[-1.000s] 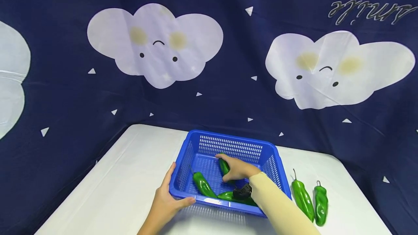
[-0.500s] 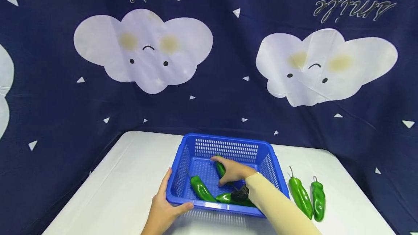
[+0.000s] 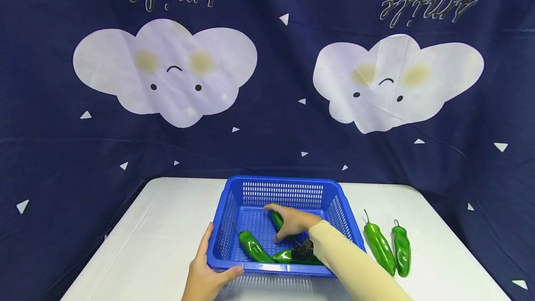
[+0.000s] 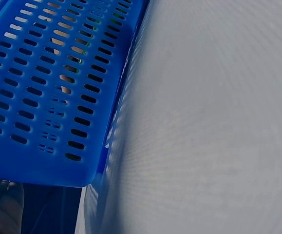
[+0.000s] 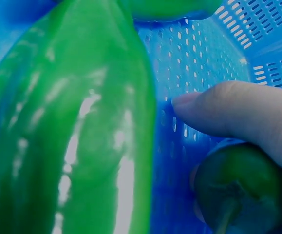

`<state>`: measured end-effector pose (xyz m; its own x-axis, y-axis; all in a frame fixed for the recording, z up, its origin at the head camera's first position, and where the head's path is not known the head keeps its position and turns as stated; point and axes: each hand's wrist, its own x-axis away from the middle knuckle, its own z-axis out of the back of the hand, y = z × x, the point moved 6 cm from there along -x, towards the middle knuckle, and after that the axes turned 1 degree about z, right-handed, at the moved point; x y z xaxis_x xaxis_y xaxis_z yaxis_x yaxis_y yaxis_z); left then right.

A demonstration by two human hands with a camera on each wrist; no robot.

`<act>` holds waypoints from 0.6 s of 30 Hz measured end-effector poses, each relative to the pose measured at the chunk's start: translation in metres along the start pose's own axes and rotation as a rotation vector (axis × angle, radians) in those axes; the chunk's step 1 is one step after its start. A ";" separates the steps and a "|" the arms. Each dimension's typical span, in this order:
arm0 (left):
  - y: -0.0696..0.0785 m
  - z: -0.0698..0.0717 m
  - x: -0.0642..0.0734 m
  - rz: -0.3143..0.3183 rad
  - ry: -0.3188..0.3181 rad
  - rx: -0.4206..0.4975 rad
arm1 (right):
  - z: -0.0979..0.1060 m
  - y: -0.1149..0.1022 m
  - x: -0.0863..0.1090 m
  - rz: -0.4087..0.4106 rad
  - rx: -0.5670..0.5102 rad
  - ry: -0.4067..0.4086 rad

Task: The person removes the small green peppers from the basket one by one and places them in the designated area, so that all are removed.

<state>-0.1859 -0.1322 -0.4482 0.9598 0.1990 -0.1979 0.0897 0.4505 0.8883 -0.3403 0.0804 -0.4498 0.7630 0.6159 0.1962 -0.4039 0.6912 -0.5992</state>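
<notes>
My left hand [image 3: 205, 268] rests against the near left corner of the blue plastic basket [image 3: 288, 267], thumb along the front and straight fingers by the left wall. Inside the basket my right hand [image 3: 294, 222] curls round a long green chili pepper [image 3: 276, 219]. In the right wrist view this pepper [image 5: 240, 187] lies below my thumb [image 5: 228, 105], its stem end facing the camera. Another green pepper [image 3: 253, 246] lies left of that hand. A further one [image 3: 283, 257] lies along the front wall, partly hidden by a black wrist device [image 3: 304, 249].
Two more green peppers, a longer one [image 3: 379, 247] and a shorter one [image 3: 402, 251], lie on the white table [image 3: 439, 254] to the basket's right. Behind the table hangs a dark blue cloth [image 3: 271, 152] printed with clouds.
The head view has turned slightly right, so everything appears shifted left. Both hands, the basket and the peppers keep their places relative to one another.
</notes>
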 end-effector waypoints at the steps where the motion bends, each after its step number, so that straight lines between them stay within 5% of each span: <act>1: 0.000 0.000 0.000 -0.001 0.002 -0.004 | 0.000 0.000 0.000 -0.003 -0.004 -0.002; 18: 0.000 0.000 0.000 0.000 -0.010 0.020 | 0.000 0.000 0.000 -0.031 -0.006 -0.007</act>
<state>-0.1863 -0.1321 -0.4487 0.9625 0.1900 -0.1934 0.0946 0.4330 0.8964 -0.3401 0.0808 -0.4496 0.7714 0.5970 0.2205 -0.3770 0.7078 -0.5974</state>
